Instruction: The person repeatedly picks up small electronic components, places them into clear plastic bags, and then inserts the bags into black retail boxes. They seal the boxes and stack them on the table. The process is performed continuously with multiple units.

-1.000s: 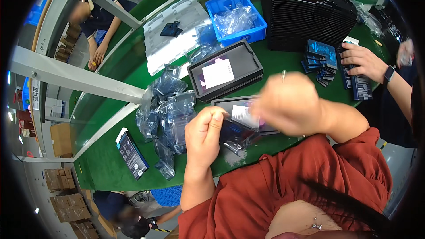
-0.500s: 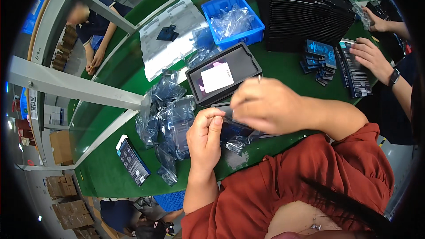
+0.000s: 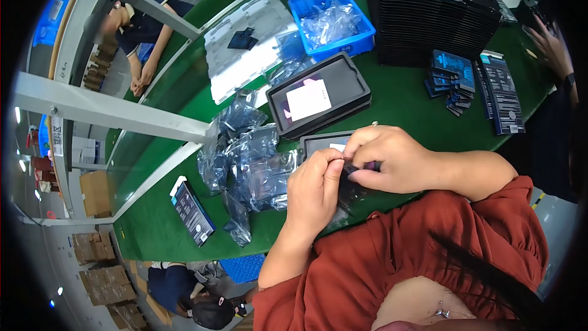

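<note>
In front of my chest my two hands meet over the green table. My left hand (image 3: pixel 315 187) is closed, thumb and forefinger pinched on something too small to make out. The fingers of my right hand (image 3: pixel 392 159) curl closed round a small dark object (image 3: pixel 372 166), mostly hidden; its kind does not show. Clear plastic film (image 3: pixel 350 199) hangs below the hands. Just behind them lies a dark tray (image 3: pixel 313 142), partly covered by my fingers. Farther back sits a short stack of black trays (image 3: pixel 352 79), with a white card (image 3: pixel 308 99) in the top one.
Crumpled clear bags (image 3: pixel 260 168) lie left of my hands, a slim box (image 3: pixel 193 211) beyond. At the back are a pale moulded tray (image 3: pixel 223 61), a blue bin (image 3: pixel 343 49) of bags and a tall black tray stack (image 3: pixel 429 18). Blue packets (image 3: pixel 453 76) and boxes (image 3: pixel 502 95) lie right, near a co-worker's hand (image 3: pixel 548 49).
My right hand, blurred earlier, is now sharper and curled beside my left fingertips. The co-worker's hand on the right has left the boxes. The whole view has shifted slightly.
</note>
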